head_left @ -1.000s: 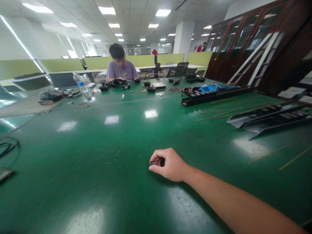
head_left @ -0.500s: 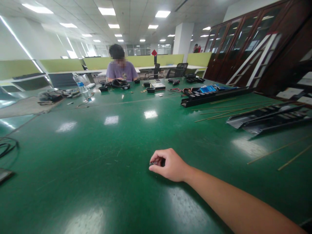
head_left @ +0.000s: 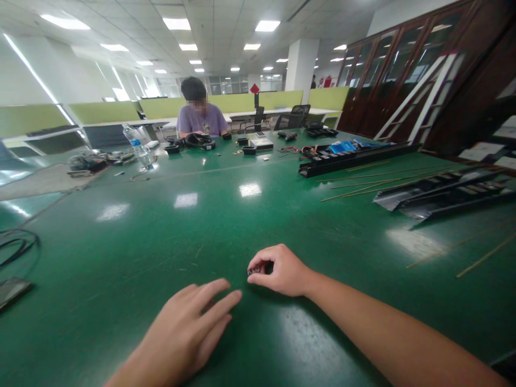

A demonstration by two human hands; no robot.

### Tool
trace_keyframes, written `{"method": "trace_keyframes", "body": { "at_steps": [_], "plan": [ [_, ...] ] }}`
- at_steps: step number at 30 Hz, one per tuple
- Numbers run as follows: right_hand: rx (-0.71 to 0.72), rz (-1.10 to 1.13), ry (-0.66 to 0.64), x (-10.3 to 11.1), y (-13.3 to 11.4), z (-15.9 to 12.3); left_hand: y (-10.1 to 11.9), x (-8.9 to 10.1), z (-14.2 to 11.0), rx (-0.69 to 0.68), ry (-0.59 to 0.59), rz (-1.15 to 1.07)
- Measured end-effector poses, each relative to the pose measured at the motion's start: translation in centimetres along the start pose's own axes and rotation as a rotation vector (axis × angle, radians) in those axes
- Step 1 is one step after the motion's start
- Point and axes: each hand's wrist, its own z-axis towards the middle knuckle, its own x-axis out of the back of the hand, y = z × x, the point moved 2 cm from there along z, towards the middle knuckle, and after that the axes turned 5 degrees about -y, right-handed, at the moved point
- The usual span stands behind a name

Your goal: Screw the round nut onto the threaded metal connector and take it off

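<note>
Between the thumb and curled fingers of my right hand [head_left: 281, 271] is a small dark object with a shiny, bumpy edge [head_left: 253, 271]. Most of it is covered by the fingers, so its kind cannot be made out. The hand rests low on the green tabletop [head_left: 161, 231]. To the left and nearer to me, my left hand [head_left: 193, 322] hovers with its fingers apart and holds nothing. Its fingertips point toward the right hand and are a short gap away from the small object.
Black metal channels [head_left: 435, 196] and thin brass-coloured rods [head_left: 363, 188] lie at the right. A plastic bottle [head_left: 137, 145] stands at the far left. A person in a purple shirt [head_left: 201, 119] sits across the table. A black cable [head_left: 18, 244] lies at the left edge.
My left hand has come into view from the lower left, fingers spread. The right hand stays in nearly the same place, with the small object still in its fingers.
</note>
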Motion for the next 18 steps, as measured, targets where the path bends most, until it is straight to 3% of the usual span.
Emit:
{"method": "trace_keyframes", "body": {
  "at_steps": [3,6,14,18],
  "plan": [
    [0.066,-0.001,-0.044,0.3,0.3,-0.1,0.4,-2.7,5.6,-0.089,-0.076,-0.089],
    [0.069,0.033,-0.077,0.7,0.9,0.0,0.4,-4.2,8.7,-0.138,-0.037,-0.111],
    [0.036,0.086,-0.118,1.0,1.5,0.4,0.1,-5.3,8.9,-0.152,0.023,-0.106],
    [-0.014,0.153,-0.151,1.0,1.0,0.2,-0.7,-4.3,8.1,-0.067,0.018,-0.151]
  ]
}}
